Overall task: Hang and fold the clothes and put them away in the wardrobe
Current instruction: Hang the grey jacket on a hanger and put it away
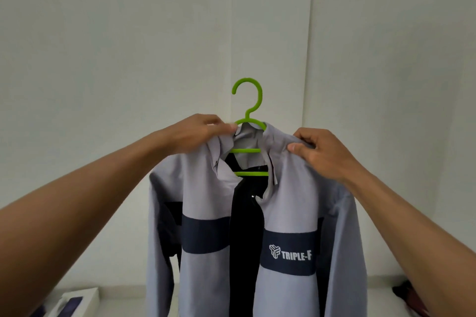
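Green plastic hanger point(248, 134) carried the grey-and-navy zip jacket point(260, 226) mid-air before the white wall point(128, 33); left hand point(198, 134) pinched its collar, right hand point(315, 152) its shoulder; loosened, it might slide off.

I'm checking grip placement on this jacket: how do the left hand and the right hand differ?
The left hand pinches the collar of the jacket right beside the neck of the green hanger; the right hand grips shoulder fabric farther from it. The left hand sits slightly higher than the right hand. Both hold the grey jacket with curled fingers.
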Action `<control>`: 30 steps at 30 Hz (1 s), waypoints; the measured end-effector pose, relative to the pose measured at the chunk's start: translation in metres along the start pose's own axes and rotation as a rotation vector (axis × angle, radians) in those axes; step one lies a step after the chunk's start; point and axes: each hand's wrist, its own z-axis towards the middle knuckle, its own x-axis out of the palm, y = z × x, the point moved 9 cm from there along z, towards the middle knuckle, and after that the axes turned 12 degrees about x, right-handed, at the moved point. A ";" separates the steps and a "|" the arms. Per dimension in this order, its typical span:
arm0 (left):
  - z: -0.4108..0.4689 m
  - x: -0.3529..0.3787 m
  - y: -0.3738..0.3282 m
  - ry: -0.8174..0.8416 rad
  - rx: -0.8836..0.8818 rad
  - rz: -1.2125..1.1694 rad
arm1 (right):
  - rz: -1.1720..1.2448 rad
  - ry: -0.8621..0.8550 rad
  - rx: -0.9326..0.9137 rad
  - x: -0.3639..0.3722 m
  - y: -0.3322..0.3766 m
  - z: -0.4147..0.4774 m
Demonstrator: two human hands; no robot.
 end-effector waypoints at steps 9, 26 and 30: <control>-0.003 -0.004 0.007 -0.150 -0.123 -0.129 | 0.053 0.059 -0.005 0.003 -0.006 -0.002; 0.006 0.016 0.001 0.047 0.054 0.028 | 0.043 0.272 0.013 0.018 0.001 0.001; 0.009 0.014 -0.001 0.014 0.087 0.004 | 0.005 0.170 0.032 0.009 -0.006 0.005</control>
